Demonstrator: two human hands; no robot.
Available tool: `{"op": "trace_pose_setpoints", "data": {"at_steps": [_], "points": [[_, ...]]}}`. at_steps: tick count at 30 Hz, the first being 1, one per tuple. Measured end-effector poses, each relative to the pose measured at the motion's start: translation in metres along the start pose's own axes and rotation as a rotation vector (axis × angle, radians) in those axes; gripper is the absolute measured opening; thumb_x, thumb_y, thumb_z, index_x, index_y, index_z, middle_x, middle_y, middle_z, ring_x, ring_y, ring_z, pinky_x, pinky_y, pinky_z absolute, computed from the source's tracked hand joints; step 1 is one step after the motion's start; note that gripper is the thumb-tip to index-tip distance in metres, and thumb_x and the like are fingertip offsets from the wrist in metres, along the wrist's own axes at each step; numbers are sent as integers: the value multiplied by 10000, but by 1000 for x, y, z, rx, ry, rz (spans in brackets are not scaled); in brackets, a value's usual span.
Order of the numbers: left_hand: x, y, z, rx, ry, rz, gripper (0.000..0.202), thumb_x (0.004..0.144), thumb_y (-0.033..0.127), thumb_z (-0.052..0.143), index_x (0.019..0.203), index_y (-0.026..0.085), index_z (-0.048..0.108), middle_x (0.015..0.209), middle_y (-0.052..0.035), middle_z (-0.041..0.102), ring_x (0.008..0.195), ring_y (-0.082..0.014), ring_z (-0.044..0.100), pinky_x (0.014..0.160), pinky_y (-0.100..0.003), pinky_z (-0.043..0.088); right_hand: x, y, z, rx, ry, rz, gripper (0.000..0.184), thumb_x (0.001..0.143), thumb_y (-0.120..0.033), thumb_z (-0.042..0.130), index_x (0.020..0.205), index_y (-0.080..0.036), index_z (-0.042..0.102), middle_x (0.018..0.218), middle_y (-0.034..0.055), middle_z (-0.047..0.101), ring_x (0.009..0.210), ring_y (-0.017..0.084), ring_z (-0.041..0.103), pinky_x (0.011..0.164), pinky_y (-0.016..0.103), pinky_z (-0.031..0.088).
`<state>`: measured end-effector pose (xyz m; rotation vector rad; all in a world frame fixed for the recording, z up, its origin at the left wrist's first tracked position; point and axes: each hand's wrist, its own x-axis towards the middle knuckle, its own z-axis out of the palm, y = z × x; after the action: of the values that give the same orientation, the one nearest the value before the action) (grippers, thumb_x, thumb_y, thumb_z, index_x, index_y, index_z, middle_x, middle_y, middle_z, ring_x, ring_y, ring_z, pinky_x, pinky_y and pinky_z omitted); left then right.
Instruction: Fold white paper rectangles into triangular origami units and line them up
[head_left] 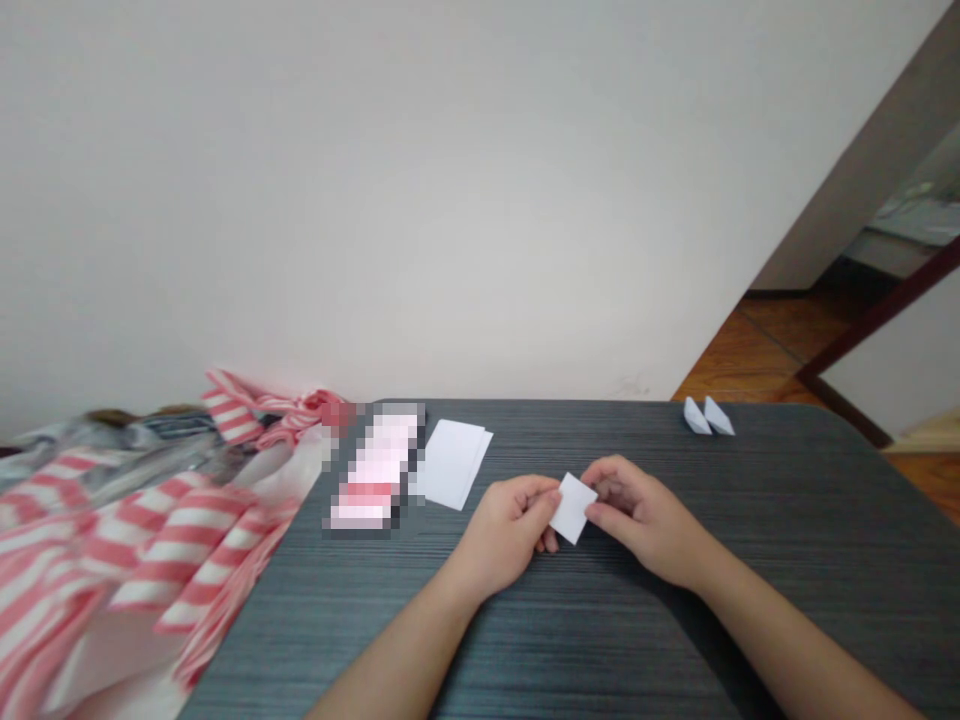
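Observation:
A small folded square of white paper (574,509) is held over the dark table, turned so one corner points toward me. My left hand (510,530) pinches its left corner between thumb and fingers. On the opposite side, my right hand (649,520) grips the right corner, thumb in front. Left of my hands lie a few flat white paper sheets (451,465), slightly offset on one another. Two folded white paper pieces (709,416) with pointed shapes stand side by side near the table's far right edge.
A pixelated pink-and-white rectangular item (377,468) lies on the dark wood-grain table (360,620), left of the sheets. Red-and-white striped cloth (172,530) is heaped beyond the table's left edge. A pale wall (450,200) rises behind; wooden floor (765,345) shows at right.

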<state>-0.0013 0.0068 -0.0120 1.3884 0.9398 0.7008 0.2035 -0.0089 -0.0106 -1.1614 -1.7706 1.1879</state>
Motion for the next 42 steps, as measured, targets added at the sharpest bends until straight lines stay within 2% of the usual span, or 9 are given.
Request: {"op": "trace_pose_setpoints", "data": {"at_steps": [4,6,15,20,24,28,32,37,42], "points": [[1,2,0,-64,-5,1,305,933,370,511,936,133,702,601,-7,605,507,-94,521,502,-194,390,-2,-1,1,-37,-40,-114,228,842,-168,673,1030,-238,565,1160,51,552,729,120,556,655,258,462],[1,3,1,-73,-8,-7,301,924,373,527,930,126,699,616,-14,613,507,-95,526,499,-195,389,-2,-3,1,-65,-51,-139,202,831,-149,679,984,-233,576,1228,56,503,729,107,549,654,250,463],[0,0,1,-40,-15,-9,327,926,394,518,971,119,690,614,-13,611,515,-103,522,501,-204,374,-2,-8,-3,-132,-82,-132,119,857,-137,641,946,-213,623,1190,61,506,684,98,550,665,262,487],[-1,2,1,52,-14,-19,304,930,388,506,888,137,673,592,2,606,521,-107,530,523,-207,385,1,-9,-3,-207,-68,-216,94,914,-161,585,847,-201,635,1088,68,557,897,177,594,800,303,481],[-2,5,1,111,-31,5,299,936,383,497,837,145,650,594,13,593,541,-109,536,546,-209,392,3,-10,-1,-235,-14,-244,128,941,-164,542,828,-202,586,1000,59,586,848,171,580,765,292,466],[-3,4,0,139,-49,27,322,952,395,465,905,148,666,621,5,610,556,-115,540,553,-212,396,4,-9,0,-248,14,-252,130,956,-163,512,847,-208,567,912,45,594,841,178,575,769,300,456],[-3,6,1,161,-50,30,307,935,372,488,899,139,684,627,-3,626,560,-116,544,554,-210,403,5,-8,-1,-270,44,-246,144,963,-171,502,836,-207,560,885,43,594,820,178,574,758,304,452],[-4,11,2,155,-74,2,206,866,286,573,857,131,708,741,-34,707,586,-114,570,561,-203,420,5,-7,-1,-293,69,-251,146,966,-183,496,838,-211,560,880,45,599,807,181,579,748,309,454],[-4,12,3,185,-61,-8,247,889,329,554,841,137,702,781,-47,740,586,-118,584,556,-205,432,5,-8,-1,-309,90,-269,146,966,-180,489,835,-215,543,875,47,598,798,183,577,737,312,457]]}}
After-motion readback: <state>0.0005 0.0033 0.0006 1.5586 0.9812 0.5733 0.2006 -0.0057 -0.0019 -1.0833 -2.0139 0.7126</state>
